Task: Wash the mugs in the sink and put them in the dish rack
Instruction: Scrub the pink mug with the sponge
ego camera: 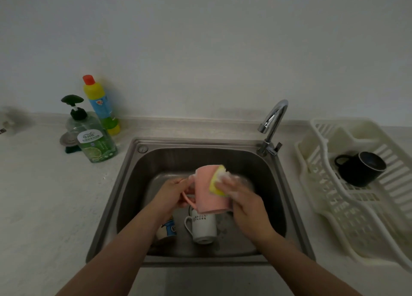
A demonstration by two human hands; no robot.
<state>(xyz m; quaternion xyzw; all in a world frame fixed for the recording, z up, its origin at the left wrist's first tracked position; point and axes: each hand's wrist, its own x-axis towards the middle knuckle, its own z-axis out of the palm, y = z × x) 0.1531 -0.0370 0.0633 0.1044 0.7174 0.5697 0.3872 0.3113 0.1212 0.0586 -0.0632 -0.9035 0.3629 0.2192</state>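
While a pale countertop [44, 206] spreads across the whole width of the view, a steel sink [276, 197] is set into its middle, with a curved chrome tap [273, 123] standing at its far right corner. To the right of the sink lies a white plastic dish rack [356, 217], and a black mug [362, 168] rests on its side in the rack's far part, its handle pointing left.

Over the basin the person holds a pink mug [210, 193], tilted with its mouth toward the far wall. The left hand [171, 194] grips it at the handle side, fingers curled round the handle area. The right hand [247, 204] presses a yellow sponge [217, 182] against the mug's right wall near the rim, fingers bent over the sponge and pinching it to the mug; some foam shows there.

On the sink floor beneath, a white mug [204, 228] with dark lettering lies on its side, handle to the left. Just left of it, partly hidden by the left forearm, sits what seems to be another mug with a blue print [168, 230].

On the counter left of the sink stand a clear green pump bottle [95, 139] and, behind it, a yellow bottle with a red cap [100, 106]. A small round object [69, 140] sits beside the pump bottle, too dim to identify.
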